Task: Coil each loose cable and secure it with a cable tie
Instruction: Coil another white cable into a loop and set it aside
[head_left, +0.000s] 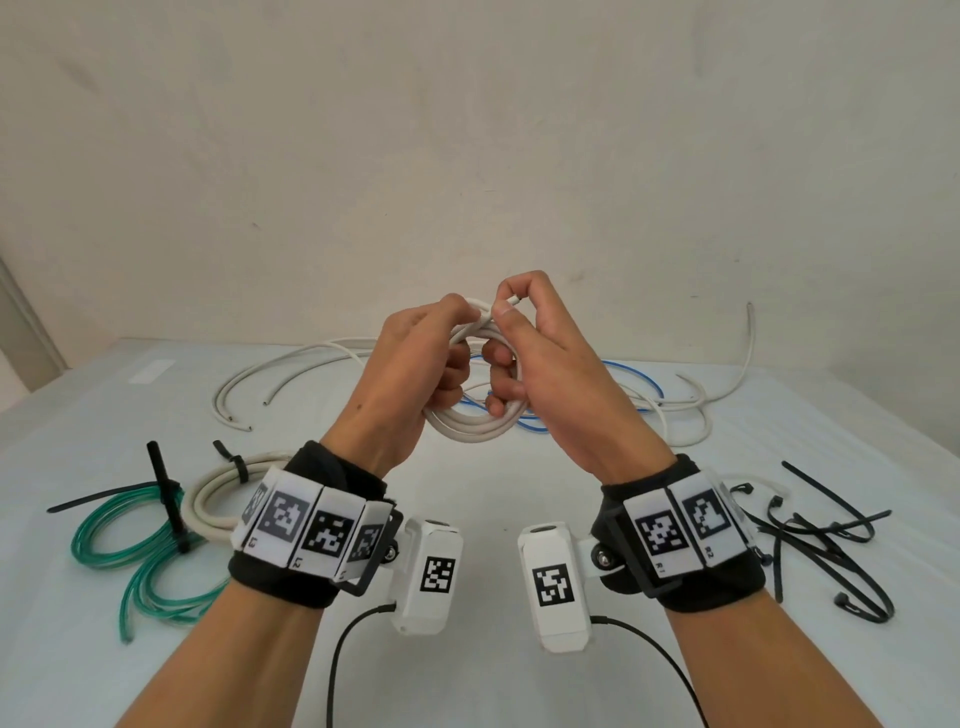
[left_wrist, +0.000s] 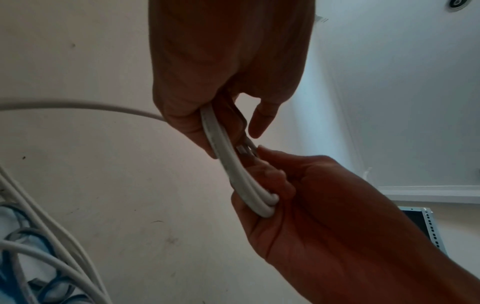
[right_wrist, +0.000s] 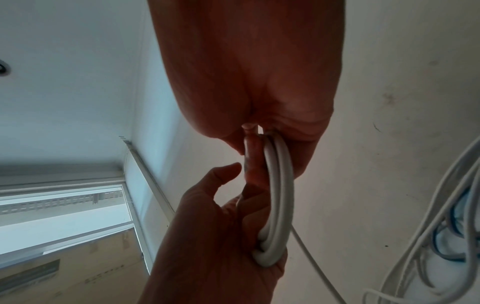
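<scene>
Head view bright, even; wrist views dim, backlit, edges warped.

Small printed codes stand under the black-and-white square markers on the two wristbands. On the left wristband (head_left: 311, 525) the panels read "L3" and "L2"; a third code further along is cut off and cannot be read. On the right wristband (head_left: 675, 525) the panels read "R1" and "R2". The markers on both white wrist cameras (head_left: 434, 574) carry patterns only, no letters.
</scene>
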